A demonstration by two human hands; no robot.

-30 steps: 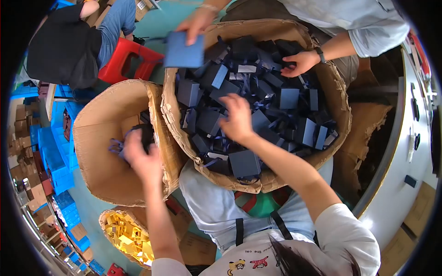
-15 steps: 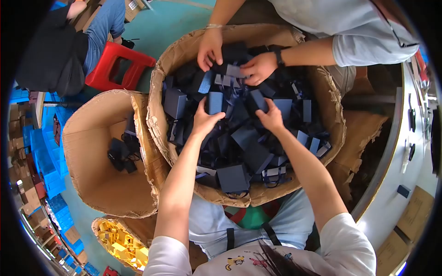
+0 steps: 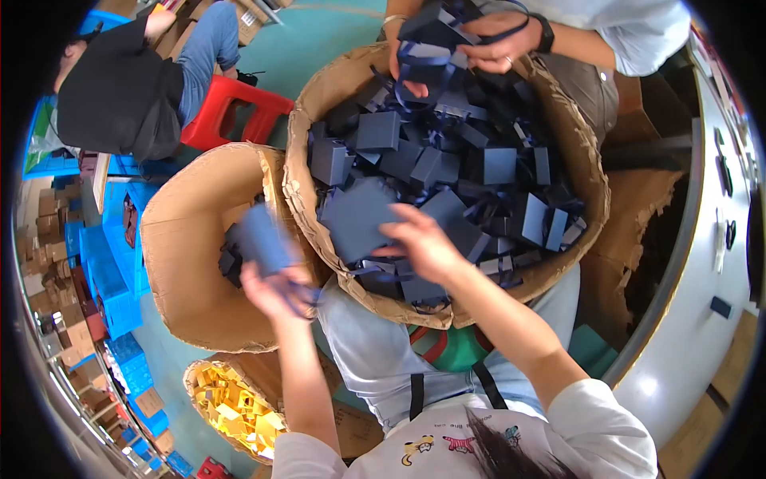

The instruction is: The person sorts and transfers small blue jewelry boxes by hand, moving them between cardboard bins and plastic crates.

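My left hand [image 3: 279, 291] grips a dark blue gift box [image 3: 267, 238], blurred by motion, near the rim of the smaller carton [image 3: 179, 207]. A blue ribbon [image 3: 302, 297] trails at that hand. Over the left side of the big round carton [image 3: 592, 231], my right hand [image 3: 423, 243] has its fingers at the right edge of a larger dark blue box [image 3: 359, 219], also blurred, and seems to hold it. Beneath lie several dark blue boxes [image 3: 499, 166] with ribbons, heaped and tilted every way. In the smaller carton, a few dark boxes [image 3: 230, 262] show partly.
Across the big carton, a co-worker's hands [image 3: 503, 48] hold a dark blue ribboned box [image 3: 435, 32]. Another person [image 3: 120, 96] sits beside a red stool [image 3: 235, 108]. A container of yellow pieces [image 3: 239, 411] stands at lower left. A pale worktop [image 3: 678, 343] runs along the right.
My left hand has moved left and down with a box, out toward the smaller carton. My right hand has moved left and down. The co-worker has lifted a ribboned box from the heap.
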